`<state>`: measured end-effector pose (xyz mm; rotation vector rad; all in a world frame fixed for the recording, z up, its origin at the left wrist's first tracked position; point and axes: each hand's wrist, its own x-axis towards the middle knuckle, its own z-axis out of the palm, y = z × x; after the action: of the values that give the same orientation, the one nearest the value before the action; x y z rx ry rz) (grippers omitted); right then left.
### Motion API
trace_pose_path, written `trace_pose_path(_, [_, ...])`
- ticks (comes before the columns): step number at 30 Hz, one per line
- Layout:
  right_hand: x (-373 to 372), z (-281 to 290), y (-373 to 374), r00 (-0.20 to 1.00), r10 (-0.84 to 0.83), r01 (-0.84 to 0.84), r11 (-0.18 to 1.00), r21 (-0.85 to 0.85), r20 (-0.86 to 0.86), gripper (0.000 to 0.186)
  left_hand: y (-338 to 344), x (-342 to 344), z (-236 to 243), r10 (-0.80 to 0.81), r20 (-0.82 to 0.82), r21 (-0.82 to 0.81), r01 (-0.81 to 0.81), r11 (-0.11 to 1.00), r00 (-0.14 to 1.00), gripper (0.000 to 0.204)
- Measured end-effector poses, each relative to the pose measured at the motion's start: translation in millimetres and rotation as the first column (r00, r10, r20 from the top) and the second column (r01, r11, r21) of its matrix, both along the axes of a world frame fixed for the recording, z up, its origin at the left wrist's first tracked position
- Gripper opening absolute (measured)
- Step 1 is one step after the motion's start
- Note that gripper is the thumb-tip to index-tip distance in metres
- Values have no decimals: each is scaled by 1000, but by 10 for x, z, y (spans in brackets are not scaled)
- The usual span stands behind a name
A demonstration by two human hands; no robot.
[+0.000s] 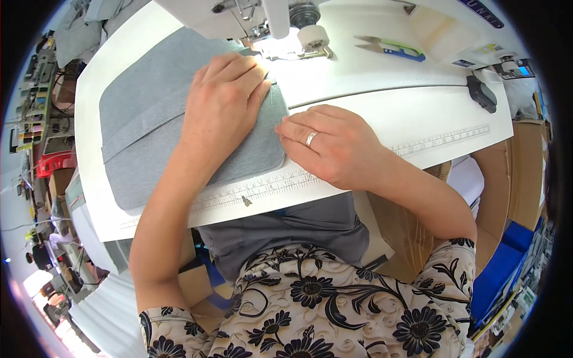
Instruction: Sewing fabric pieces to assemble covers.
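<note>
A grey fabric piece [143, 107] with rounded corners and a folded, slanting seam lies on the white sewing table. Its far right edge runs in under the sewing machine's lit needle area [265, 51]. On top of the fabric rests my left hand [224, 98], palm down, its fingers stretched toward the needle and pressing the cloth. My right hand [328, 143], with a ring on one finger, is closed at the fabric's right edge, thumb and fingertips pinched together there. The bit of cloth between those fingertips is mostly hidden. A loose thread hangs near my left thumb.
Thread snips [391, 49] with a green and blue handle lie behind on the machine bed. A black device [481, 94] sits at the table's right end. A printed ruler strip [441, 138] follows the near edge. Cardboard boxes [525, 173] stand at right.
</note>
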<state>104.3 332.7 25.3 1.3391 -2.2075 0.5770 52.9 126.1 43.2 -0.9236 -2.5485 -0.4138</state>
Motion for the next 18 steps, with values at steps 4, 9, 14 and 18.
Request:
trace_pose_path(4, [-38, -12, 5, 1000, -7, 7, 1000, 6, 15, 10, 20, -25, -6, 16, -29, 15, -16, 1000, 999, 11])
trace_pose_path(9, [-55, -28, -4, 1000, -10, 10, 1000, 6, 29, 10, 14, -45, -73, 26, -4, 82, -26, 996, 1000, 13])
trace_pose_path(14, [-54, -55, -11, 1000, -21, 21, 1000, -18, 5, 9, -25, -86, -97, 7, 25, 106, -9, 994, 1000, 15])
trace_pose_path(18, [-92, -25, 0, 1000, -14, 14, 1000, -7, 26, 9, -48, -165, -113, -9, 63, 155, -1, 988, 998, 15])
